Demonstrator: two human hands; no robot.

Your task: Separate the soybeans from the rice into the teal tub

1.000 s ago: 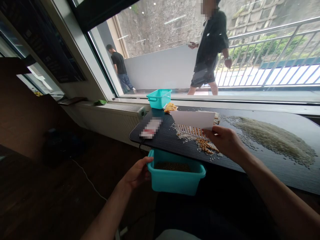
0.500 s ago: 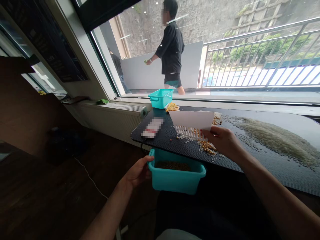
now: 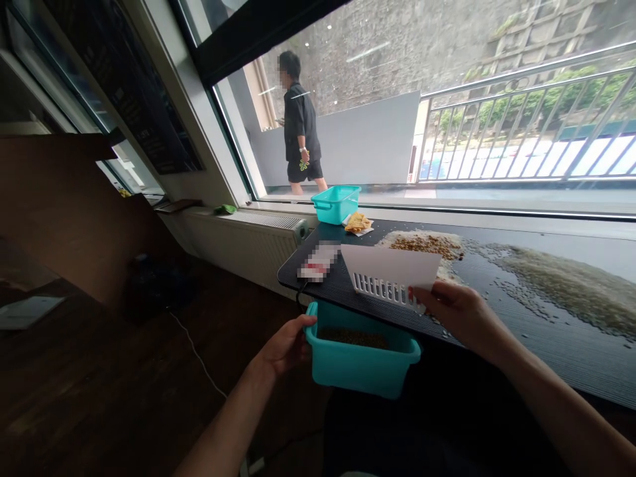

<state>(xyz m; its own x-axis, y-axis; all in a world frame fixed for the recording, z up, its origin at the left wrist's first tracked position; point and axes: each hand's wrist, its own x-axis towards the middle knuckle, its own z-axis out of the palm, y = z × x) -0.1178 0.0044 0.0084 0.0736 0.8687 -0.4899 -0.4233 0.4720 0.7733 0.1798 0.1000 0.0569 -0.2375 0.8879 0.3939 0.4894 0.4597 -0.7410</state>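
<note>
My left hand (image 3: 289, 344) grips the left rim of a turquoise plastic bin (image 3: 362, 371), thumb over the edge. Dark brown grains (image 3: 352, 338) lie inside the bin, which sits just under the table's front edge. In my right hand (image 3: 460, 305) is a white plastic scraper (image 3: 390, 268) with a row of slots along its lower side. It is tilted close to the tabletop near the front edge. Behind it, yellow-brown kernels (image 3: 422, 245) lie among white grains. Some grains beside my right fingers are partly hidden by the hand and scraper.
A wide pile of pale grain (image 3: 571, 285) covers the right of the black table (image 3: 497, 331). At the back left stand another turquoise bin (image 3: 338, 205) and some yellow pieces on paper (image 3: 358, 224). A blurred-out item (image 3: 318, 262) with a cable lies left. A person walks outside the window.
My right hand has drawn the scraper toward the table's front edge, uncovering more kernels behind it. My left hand still holds the bin. The view shifted slightly; the person outside moved left.
</note>
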